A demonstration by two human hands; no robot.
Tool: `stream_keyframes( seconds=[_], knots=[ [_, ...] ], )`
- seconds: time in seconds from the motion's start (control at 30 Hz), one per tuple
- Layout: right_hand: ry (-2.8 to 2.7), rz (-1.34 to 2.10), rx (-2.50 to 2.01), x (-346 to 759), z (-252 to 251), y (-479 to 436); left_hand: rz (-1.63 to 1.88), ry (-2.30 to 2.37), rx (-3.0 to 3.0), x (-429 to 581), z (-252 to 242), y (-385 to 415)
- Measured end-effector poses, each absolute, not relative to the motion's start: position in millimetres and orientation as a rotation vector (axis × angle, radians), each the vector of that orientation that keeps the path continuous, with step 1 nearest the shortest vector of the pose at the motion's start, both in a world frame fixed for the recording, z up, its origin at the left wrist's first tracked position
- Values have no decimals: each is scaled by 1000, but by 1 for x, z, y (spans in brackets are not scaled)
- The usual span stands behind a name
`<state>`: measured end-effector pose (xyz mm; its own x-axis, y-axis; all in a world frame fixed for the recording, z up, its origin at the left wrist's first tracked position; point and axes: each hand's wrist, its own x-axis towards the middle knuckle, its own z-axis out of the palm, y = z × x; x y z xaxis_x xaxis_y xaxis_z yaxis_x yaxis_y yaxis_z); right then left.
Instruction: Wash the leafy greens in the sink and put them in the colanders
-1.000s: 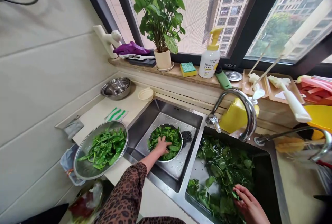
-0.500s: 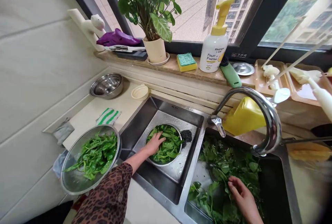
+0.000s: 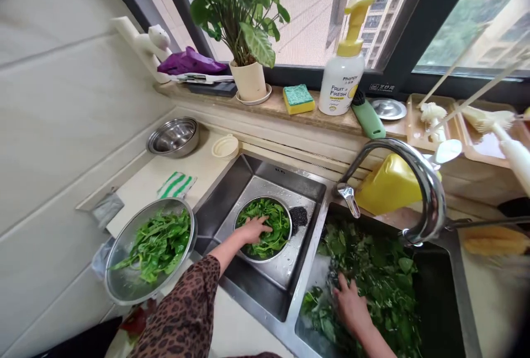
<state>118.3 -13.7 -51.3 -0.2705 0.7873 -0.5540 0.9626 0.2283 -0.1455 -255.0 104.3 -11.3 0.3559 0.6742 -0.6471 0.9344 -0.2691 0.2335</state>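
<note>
My left hand (image 3: 254,230) rests with spread fingers on wet leafy greens (image 3: 273,239) in a round steel bowl (image 3: 265,260), which stands in the left basin of a stainless double sink (image 3: 304,269). My right hand (image 3: 351,308) is down among leafy greens (image 3: 375,269) in the water of the right basin, its fingertips hidden by leaves. A leopard-print sleeve (image 3: 182,319) covers my left forearm. To the left of the sink, a steel colander (image 3: 124,286) holds more greens.
A black scouring pad (image 3: 298,217) lies beside the bowl. A tall chrome faucet (image 3: 426,192) arches over the right basin, before a yellow jug (image 3: 387,187). A steel bowl (image 3: 173,137) and striped cloth (image 3: 177,184) sit on the counter. The sill holds a soap bottle (image 3: 342,79).
My right hand has moved left and deeper into the greens, and the water around it is stirred up. My left hand has shifted little on the greens. The view has turned slightly.
</note>
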Motion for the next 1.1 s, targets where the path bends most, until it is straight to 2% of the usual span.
stream_keyframes(
  seconds=[0.1, 0.2, 0.27, 0.4, 0.5, 0.57, 0.63, 0.7, 0.8, 0.97, 1.03, 1.1],
  knots=[
    [2060, -840, 1716, 144, -51, -17, -409, 1467, 2082, -263, 15, 99],
    [1945, -631, 2017, 159, -46, -25, -208, 1631, 2117, -252, 44, 92],
    [1964, -633, 1976, 158, -43, -35, 110, 1671, 2143, -225, 65, 82],
    [2013, -1296, 1767, 153, -34, -47, 780, 1344, 1967, -132, 98, 43],
    [2037, -1813, 2127, 163, -8, -43, 786, 1048, 1679, -60, 90, 6],
    [1863, -2242, 2306, 172, 17, -42, 739, 983, 1430, -28, 68, -14],
    [1640, -2674, 2255, 178, 40, -44, 744, 956, 1187, -9, 44, -29],
    [1548, -2919, 2150, 177, 57, -49, 763, 887, 968, -3, 25, -40],
    [1721, -2836, 2157, 163, 61, -54, 734, 748, 734, -5, 15, -51],
    [2281, -2134, 2282, 133, 42, -52, 819, 830, 661, -12, 17, -53],
    [2181, -2192, 2300, 132, 36, -50, 894, 944, 601, -16, 16, -50],
    [1851, -2420, 2389, 139, 34, -48, 971, 985, 539, -19, 17, -47]
  ],
)
